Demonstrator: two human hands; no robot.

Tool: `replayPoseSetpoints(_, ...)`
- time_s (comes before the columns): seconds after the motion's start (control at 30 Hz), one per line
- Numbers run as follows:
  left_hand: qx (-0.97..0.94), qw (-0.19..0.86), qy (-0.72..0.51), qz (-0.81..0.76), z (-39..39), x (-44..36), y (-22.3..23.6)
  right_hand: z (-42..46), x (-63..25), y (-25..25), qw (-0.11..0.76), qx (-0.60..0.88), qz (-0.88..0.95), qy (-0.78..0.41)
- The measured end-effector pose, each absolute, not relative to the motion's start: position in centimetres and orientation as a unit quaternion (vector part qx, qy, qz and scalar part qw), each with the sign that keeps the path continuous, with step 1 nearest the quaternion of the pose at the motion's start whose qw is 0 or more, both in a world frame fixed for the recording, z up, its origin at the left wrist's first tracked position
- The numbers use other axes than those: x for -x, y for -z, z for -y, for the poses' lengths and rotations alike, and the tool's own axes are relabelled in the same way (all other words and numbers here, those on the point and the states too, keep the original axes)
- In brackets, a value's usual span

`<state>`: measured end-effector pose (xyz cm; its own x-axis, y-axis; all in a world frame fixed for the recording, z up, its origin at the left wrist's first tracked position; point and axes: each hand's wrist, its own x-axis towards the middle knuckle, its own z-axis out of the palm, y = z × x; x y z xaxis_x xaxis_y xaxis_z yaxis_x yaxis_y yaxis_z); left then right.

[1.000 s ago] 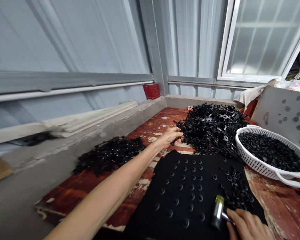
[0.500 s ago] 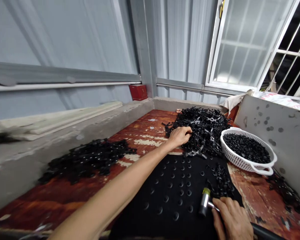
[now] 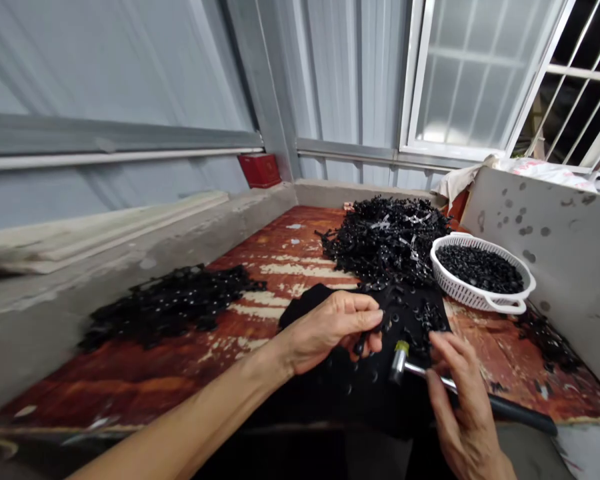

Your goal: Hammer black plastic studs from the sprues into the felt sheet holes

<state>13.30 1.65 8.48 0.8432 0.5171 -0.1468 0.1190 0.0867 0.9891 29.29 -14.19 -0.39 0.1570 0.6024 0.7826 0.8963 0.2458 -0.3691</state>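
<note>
The left hand [image 3: 330, 333] is almost closed and pinches a small black plastic piece [image 3: 361, 345] above a black mat [image 3: 305, 307], while the right hand [image 3: 460, 400] curls around the shaft of a small hammer [image 3: 430, 375], and both hands hide much of the mat. On the worn red bench [image 3: 290, 247] lie a big heap of black plastic parts [image 3: 385, 243] behind the mat, a white plastic basket [image 3: 460, 237] of black pieces beside it, and a second heap [image 3: 170, 307] further left.

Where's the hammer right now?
In the head view, the hammer is in the right hand, its head over the black mat, right of the left hand.
</note>
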Motion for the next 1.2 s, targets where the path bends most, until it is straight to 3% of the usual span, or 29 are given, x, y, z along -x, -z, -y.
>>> replayPoseSetpoints(0.13, -0.572, 0.784, -0.06, -0.232, 2.2, -10.7, -7.2, 14.0, -27.5, -2.8, 0.416, 0.539, 0.723, 0.112)
replayPoseSetpoints(0.2, -0.519, 0.822, -0.053, -0.227, 3.4, -9.4, -6.8, 14.0, -26.6, -3.5, 0.406, 0.513, 0.756, 0.013)
replayPoseSetpoints(0.3, -0.437, 0.868, -0.086, -0.219, 4.6, -7.5, -5.8, 14.4, -25.1, -3.3, 0.463, 0.493, 0.708, -0.204)
replayPoseSetpoints(0.4, -0.387, 0.871, -0.184, -0.239, 5.7, -5.9, -4.2, 14.9, -23.2, -2.1, 0.498, 0.499, 0.638, -0.31)
replayPoseSetpoints(0.53, -0.356, 0.827, -0.353, -0.257, 7.5, -4.8, -2.1, 15.0, -20.4, 0.0, 0.515, 0.526, 0.562, -0.378)
replayPoseSetpoints(0.73, -0.364, 0.713, -0.487, -0.349, 9.6, -5.5, -0.4, 14.7, -18.3, 2.2, 0.509, 0.527, 0.531, -0.426)
replayPoseSetpoints(1.2, -0.32, 0.759, -0.411, -0.391, 9.2, -3.7, 1.6, 13.8, -17.6, 2.1, 0.49, 0.512, 0.461, -0.535)
